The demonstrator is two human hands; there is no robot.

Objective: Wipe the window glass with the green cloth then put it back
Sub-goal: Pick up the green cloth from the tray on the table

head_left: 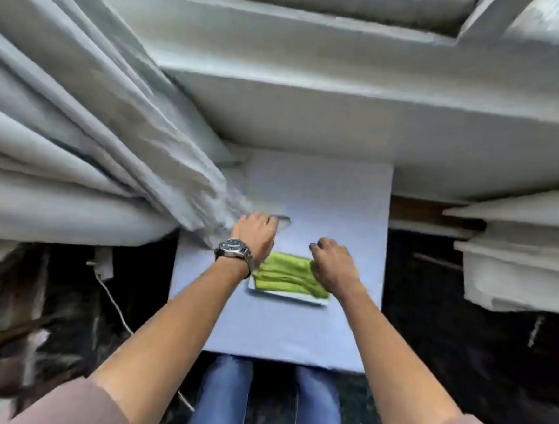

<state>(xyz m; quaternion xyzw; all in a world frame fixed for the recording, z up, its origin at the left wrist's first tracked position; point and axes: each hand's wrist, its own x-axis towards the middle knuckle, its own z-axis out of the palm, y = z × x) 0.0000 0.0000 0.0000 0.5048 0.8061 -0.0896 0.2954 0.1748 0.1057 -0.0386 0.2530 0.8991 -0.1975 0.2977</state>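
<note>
The green cloth [283,273] lies bunched on a flat white tray [293,298] on a small pale blue table [338,196]. My right hand [332,265] rests on the cloth's right end with its fingers curled down over that edge. To the left of the cloth, my left hand [256,236], with a wristwatch, is closed on the lower hem of the grey curtain [111,134]. Above the table are the pale window sill [313,88] and window frame [476,23], both blurred. I cannot make out the glass itself.
The curtain fills the left half of the view and drapes onto the table's left corner. More folded grey fabric [516,261] hangs at the right. A white cable [113,303] runs over the dark floor at the left. My knees in blue jeans [222,400] are below the table's near edge.
</note>
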